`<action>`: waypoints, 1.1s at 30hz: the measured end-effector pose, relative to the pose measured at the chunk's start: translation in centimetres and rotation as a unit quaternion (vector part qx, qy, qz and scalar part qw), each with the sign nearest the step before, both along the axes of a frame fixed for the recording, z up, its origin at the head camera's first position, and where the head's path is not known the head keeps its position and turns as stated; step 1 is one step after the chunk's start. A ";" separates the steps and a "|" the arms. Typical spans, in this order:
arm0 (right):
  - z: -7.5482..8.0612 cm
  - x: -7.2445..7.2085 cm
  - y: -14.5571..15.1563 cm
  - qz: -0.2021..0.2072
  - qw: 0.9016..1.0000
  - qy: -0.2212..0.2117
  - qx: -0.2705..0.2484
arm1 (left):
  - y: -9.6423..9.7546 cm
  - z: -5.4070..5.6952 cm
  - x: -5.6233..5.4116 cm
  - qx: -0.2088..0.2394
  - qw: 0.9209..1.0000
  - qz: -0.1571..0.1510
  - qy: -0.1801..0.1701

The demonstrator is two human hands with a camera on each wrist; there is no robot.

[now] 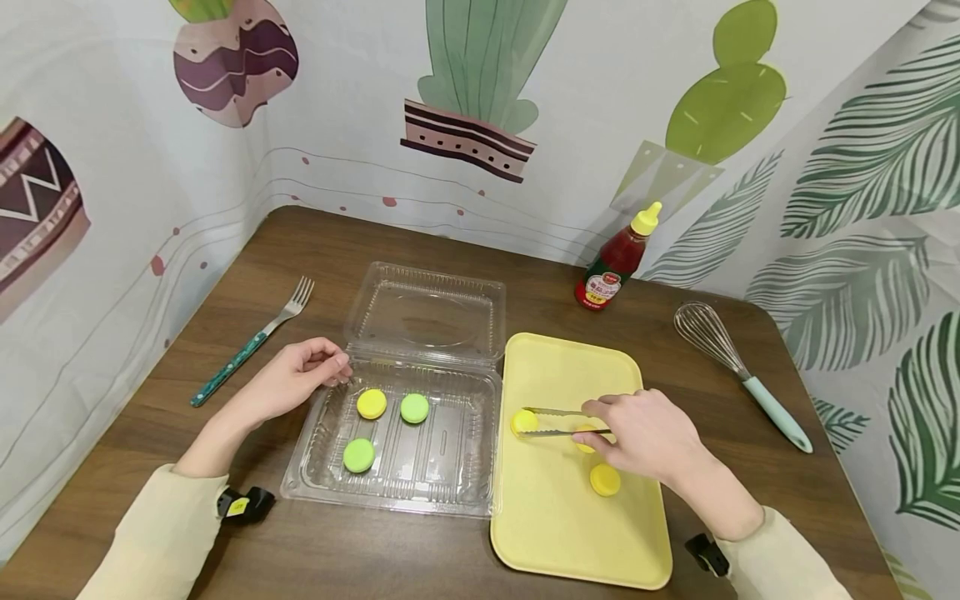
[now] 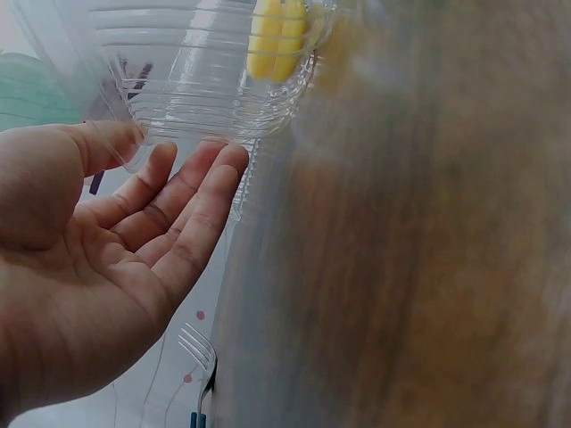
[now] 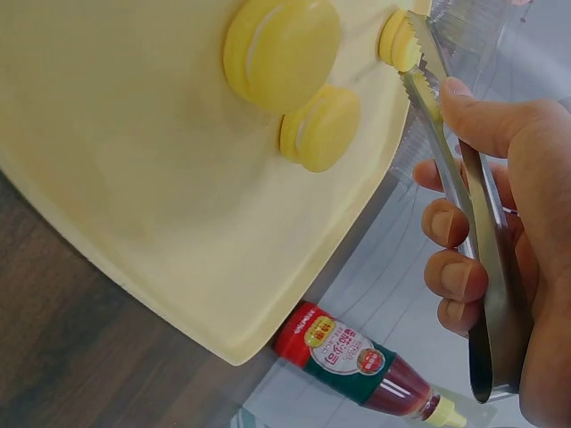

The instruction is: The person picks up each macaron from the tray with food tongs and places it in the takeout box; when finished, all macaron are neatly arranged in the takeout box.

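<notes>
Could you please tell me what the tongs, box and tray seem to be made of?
Tongs: shiny metal, probably stainless steel, given the silvery reflections. Box: clear, glossy plastic, as the table shows through its ribbed floor. Tray: probably hard plastic, smooth and low-sheen, judging by its even yellow and rounded rim.

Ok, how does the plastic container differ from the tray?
The container is clear, the tray yellow. The container has an open lid, the tray none. The container holds one yellow macaron and two green macarons; the tray carries yellow macarons only. Both lie on the table.
</notes>
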State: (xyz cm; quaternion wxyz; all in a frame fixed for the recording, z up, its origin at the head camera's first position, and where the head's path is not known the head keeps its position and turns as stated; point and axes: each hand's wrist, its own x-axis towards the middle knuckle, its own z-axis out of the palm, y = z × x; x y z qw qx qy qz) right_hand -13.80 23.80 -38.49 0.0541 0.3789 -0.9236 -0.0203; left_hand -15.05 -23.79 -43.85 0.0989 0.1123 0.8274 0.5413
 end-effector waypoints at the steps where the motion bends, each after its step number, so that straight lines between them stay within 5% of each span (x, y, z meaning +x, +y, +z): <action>1: 0.0 0.0 0.0 0.001 1.000 0.001 0.000 | 0.0 0.0 0.0 -0.001 1.000 0.000 0.000; 18: 0.7 -0.1 -0.1 0.001 1.000 0.004 0.001 | 0.0 0.0 0.1 -0.004 1.000 0.002 0.006; 33: 3.2 -0.8 0.2 0.005 0.999 0.048 -0.016 | -0.1 0.0 0.1 0.003 1.000 -0.001 0.005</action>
